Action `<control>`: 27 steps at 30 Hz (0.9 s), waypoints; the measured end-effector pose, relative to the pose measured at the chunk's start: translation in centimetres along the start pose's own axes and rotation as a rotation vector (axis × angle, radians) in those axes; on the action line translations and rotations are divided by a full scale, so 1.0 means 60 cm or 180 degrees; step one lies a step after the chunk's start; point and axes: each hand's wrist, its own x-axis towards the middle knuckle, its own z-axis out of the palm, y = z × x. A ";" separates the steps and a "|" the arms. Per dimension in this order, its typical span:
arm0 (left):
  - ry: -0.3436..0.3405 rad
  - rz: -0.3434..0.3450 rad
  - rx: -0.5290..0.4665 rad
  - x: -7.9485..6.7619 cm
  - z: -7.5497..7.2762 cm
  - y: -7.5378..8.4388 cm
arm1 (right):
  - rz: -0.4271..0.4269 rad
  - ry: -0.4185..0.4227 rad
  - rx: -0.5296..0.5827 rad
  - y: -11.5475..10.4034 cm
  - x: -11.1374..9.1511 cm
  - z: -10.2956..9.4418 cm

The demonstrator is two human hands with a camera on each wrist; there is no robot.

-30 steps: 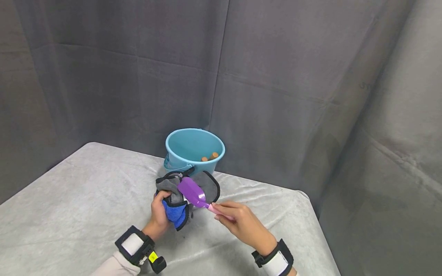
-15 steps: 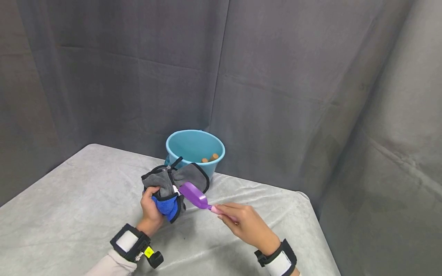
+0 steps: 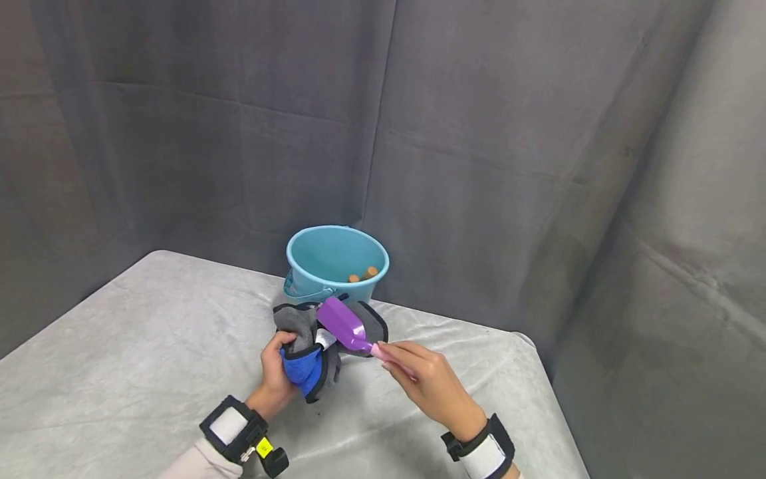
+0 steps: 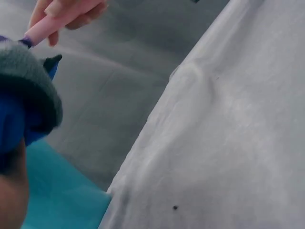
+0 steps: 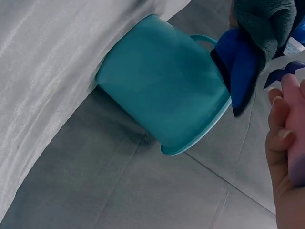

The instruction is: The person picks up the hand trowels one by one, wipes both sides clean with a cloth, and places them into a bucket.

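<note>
My left hand (image 3: 278, 372) grips a bunched microfibre cloth (image 3: 302, 362), grey on one side and blue on the other, with black edging and a white label. In my right hand (image 3: 427, 379) is a small garden trowel by its pink handle (image 3: 389, 352); its purple blade (image 3: 343, 324) points up and left and overlaps the cloth in the head view. The right wrist view shows fingers (image 5: 278, 126) wrapped along the handle. Part of the cloth (image 4: 26, 86) and the trowel's pink handle (image 4: 57, 21) also show in the left wrist view.
Just beyond the hands, a light blue bucket (image 3: 317, 276) stands near the table's back edge, its handle hanging at the front left. Brown rounded ends (image 3: 370, 272) show inside it. A pale cloth covers the table (image 3: 149, 346); grey curtains (image 3: 479, 166) hang behind and at the sides.
The left hand with the cloth shifted left and up, then came back right and down. The trowel has moved slightly right and up, staying over the cloth in view.
</note>
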 end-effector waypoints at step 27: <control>-0.0300 -0.0225 0.0571 -0.020 0.018 -0.024 | 0.0254 -0.0281 0.0201 -0.011 0.000 0.013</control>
